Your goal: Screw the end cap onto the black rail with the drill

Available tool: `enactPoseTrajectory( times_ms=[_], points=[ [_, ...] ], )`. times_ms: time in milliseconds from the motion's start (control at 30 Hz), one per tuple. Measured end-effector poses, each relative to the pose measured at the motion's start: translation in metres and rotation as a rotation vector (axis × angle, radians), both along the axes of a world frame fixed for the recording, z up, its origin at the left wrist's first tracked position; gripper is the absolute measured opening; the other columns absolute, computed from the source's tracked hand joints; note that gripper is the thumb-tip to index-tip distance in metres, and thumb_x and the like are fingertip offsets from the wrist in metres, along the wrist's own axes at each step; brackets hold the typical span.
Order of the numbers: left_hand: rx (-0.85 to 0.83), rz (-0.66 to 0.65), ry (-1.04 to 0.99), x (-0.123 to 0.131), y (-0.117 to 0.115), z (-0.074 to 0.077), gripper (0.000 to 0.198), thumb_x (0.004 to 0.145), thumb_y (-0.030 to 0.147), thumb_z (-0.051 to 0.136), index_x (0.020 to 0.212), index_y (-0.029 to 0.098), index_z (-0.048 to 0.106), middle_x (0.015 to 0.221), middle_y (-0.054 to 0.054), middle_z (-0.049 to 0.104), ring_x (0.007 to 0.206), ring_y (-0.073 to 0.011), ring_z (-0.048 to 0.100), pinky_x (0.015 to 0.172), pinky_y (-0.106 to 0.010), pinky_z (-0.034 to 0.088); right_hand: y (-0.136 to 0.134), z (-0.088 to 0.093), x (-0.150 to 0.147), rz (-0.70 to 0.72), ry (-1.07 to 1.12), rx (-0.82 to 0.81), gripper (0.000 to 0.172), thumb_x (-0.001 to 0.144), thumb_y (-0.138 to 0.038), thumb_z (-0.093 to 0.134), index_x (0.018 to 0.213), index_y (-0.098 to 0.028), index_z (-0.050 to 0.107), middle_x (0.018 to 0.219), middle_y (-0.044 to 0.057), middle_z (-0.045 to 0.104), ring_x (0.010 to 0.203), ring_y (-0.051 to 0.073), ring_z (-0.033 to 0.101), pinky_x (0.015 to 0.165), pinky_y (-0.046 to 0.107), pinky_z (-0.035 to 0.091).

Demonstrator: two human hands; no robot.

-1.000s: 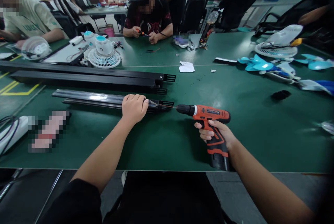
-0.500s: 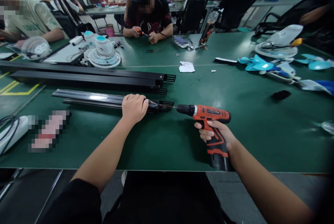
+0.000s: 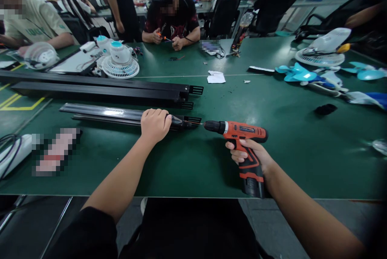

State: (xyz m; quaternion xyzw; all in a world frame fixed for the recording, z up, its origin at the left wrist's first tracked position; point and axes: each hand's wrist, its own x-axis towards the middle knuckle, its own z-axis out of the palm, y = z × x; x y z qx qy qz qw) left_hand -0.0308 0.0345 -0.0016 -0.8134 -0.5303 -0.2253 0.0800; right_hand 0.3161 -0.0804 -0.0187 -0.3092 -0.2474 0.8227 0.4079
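My left hand [image 3: 155, 124] is closed over the right end of a long black metal rail [image 3: 102, 114] lying on the green table [image 3: 187, 162]. My right hand [image 3: 252, 155] grips the handle of an orange and black cordless drill [image 3: 242, 138]. The drill points left, and its bit touches the black end cap [image 3: 192, 121] of the rail.
Two longer black rails [image 3: 99, 88] lie behind the near one. Small white fans [image 3: 120, 62] and a fan grille [image 3: 319, 55] with blue blades [image 3: 298, 74] sit further back. A scrap of white paper [image 3: 216, 77] lies mid-table. Several people sit or stand at the far side.
My hands, the rail and the drill have stayed put. A standing person in black has walked in at the far left behind the seated people.
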Motion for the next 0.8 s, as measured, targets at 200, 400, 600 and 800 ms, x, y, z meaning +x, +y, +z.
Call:
enactPoseTrajectory(
  times_ms=[200,400,600,800],
  points=[
    [0.012,0.001,0.007,0.0003,-0.0005,0.0007,0.047,0.105,0.038,0.032,0.101,0.022,0.076,0.097,-0.009,0.077,0.094,-0.0295,0.067,0.096,-0.047,0.044,0.0003,0.0003,-0.0002,0.011,0.002,0.004,0.027,0.083,-0.034,0.078,0.097,-0.018,0.062,0.064,-0.004,0.049,0.051,0.008,0.034,0.049,0.020,0.044],
    [0.015,0.006,0.019,0.0002,-0.0012,0.0021,0.045,0.105,0.039,0.033,0.100,0.021,0.075,0.098,-0.009,0.077,0.094,-0.0292,0.066,0.095,-0.046,0.043,0.0009,-0.0004,0.0003,0.029,0.008,-0.003,0.028,0.082,-0.036,0.078,0.097,-0.018,0.063,0.060,-0.006,0.044,0.051,0.009,0.031,0.048,0.019,0.044],
    [0.002,0.010,0.010,0.0010,-0.0013,0.0020,0.045,0.105,0.039,0.033,0.100,0.021,0.075,0.097,-0.010,0.077,0.094,-0.0299,0.066,0.095,-0.047,0.043,0.0009,-0.0019,0.0009,0.020,0.033,0.004,0.031,0.083,-0.042,0.078,0.096,-0.019,0.062,0.059,-0.006,0.043,0.052,0.009,0.032,0.049,0.019,0.043],
    [0.010,0.009,0.018,0.0008,-0.0008,0.0014,0.046,0.105,0.039,0.032,0.101,0.021,0.075,0.099,-0.010,0.077,0.095,-0.0300,0.067,0.094,-0.047,0.043,0.0010,-0.0017,0.0017,0.036,0.006,-0.001,0.025,0.084,-0.035,0.075,0.098,-0.018,0.063,0.064,-0.004,0.049,0.051,0.009,0.031,0.049,0.022,0.043]
  ],
)
